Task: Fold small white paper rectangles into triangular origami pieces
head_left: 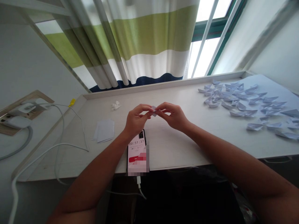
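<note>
A small folded piece of white paper [154, 114] is pinched between my two hands above the middle of the desk. My left hand [138, 117] grips its left side with thumb and fingers. On the other side, my right hand [172, 115] closes its thumb and fingertips on the paper. Most of the paper is hidden by the fingertips, so its exact folded shape is hard to make out. Below my left hand lies a phone [136, 152] with a running timer on its screen.
Many folded paper boats [243, 96] cover the right side of the desk [173, 149]. A stack of white paper sheets [105, 131] lies at the left, with a crumpled tissue [115, 105] behind it. White cables [63, 144] run from wall chargers [17, 122] across the left edge.
</note>
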A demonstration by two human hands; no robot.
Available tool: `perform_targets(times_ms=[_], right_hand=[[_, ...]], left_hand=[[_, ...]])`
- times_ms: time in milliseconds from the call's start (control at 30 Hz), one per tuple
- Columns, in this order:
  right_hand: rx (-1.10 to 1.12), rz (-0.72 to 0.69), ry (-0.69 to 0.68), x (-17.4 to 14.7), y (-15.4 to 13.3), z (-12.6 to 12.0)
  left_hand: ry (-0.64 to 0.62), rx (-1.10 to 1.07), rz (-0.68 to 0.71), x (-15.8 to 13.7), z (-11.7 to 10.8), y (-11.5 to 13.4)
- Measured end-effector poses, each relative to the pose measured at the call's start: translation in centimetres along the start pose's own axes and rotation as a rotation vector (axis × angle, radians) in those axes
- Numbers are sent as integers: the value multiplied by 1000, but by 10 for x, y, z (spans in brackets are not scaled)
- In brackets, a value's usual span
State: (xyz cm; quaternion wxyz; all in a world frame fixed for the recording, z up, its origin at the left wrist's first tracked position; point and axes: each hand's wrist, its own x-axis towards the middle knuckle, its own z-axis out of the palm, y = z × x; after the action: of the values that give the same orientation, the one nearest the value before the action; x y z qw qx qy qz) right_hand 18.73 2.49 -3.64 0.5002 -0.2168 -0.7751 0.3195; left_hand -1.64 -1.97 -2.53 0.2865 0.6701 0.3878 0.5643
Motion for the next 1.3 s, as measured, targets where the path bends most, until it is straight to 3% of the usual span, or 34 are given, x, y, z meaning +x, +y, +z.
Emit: perform_targets(times_ms=[167, 400, 700, 933, 1133, 1300], right_hand=[[-43, -60, -56, 1, 1, -3], [-158, -124, -98, 2, 7, -8], [-86, -67, -5, 2, -1, -6], [-56, -126, 22, 3, -1, -3], [65, 60, 130, 2, -3, 1], [204, 140, 137, 4, -3, 1]], left_hand=[[-6, 14, 75, -1, -2, -2], [-50, -19, 56, -2, -1, -4], [14, 69, -1, -3, 0, -1], [32, 25, -10, -3, 2, -1], [23, -31, -31, -2, 3, 7], [24, -26, -59, -1, 3, 4]])
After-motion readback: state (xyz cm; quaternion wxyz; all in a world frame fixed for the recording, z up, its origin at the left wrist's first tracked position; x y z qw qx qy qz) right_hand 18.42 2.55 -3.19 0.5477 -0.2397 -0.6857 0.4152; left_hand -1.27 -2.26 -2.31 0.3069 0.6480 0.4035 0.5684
